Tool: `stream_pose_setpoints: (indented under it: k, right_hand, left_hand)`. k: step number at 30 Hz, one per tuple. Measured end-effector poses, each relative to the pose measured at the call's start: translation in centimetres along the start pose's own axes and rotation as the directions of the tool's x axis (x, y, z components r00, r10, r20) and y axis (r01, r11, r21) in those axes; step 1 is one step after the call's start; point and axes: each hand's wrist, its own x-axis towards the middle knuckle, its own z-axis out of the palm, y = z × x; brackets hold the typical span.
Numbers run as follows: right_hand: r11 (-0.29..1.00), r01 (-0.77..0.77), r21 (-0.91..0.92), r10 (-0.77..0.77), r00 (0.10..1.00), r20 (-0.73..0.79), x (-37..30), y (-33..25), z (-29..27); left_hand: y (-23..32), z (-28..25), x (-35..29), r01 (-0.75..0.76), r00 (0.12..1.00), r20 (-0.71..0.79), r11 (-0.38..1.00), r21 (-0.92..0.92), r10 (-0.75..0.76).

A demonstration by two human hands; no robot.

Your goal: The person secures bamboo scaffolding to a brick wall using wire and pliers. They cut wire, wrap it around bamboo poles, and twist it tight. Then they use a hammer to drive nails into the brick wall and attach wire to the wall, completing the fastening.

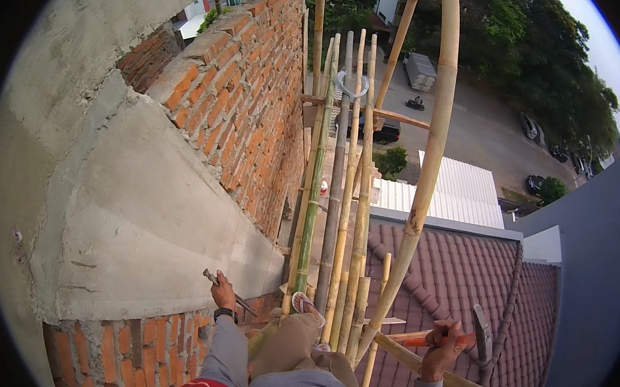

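Note:
My left hand is closed around a metal chisel, whose blunt head sticks out above the fist. It is held in front of the grey concrete face of the wall; whether the tip touches anything I cannot tell. On the right, my right hand grips a hammer by its orange handle, the steel head pointing away to the right above the tiled roof. Between my hands, my sandalled foot rests on the bamboo poles.
A rough brick wall rises along the left. Upright and slanted bamboo frames the scaffold's right side. A coil of pale wire or hose hangs on the poles. Far below are a tiled roof and a street with vehicles.

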Motion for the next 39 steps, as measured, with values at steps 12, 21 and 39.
stream_pose_setpoints:
  k: [12, 21, 39]
  right_hand:
    - [0.876, -0.371, 0.309, 0.367, 0.927, 0.073, 18.8, -0.1, 8.4]
    - [0.998, -0.023, 0.050, 0.029, 0.992, -0.121, 41.2, 1.0, 20.2]
    - [0.710, 0.454, -0.539, -0.546, 0.838, -0.012, 55.1, 2.0, 38.7]
  left_hand:
    - [11.4, 8.9, 0.6, -0.079, 0.953, 0.300, 0.992, 0.096, 0.047]
    - [16.3, 18.1, 10.8, -0.126, 0.952, 0.302, 0.968, 0.216, 0.057]
    - [6.5, 22.4, 13.8, 0.359, 0.742, 0.167, 0.596, 0.718, -0.649]
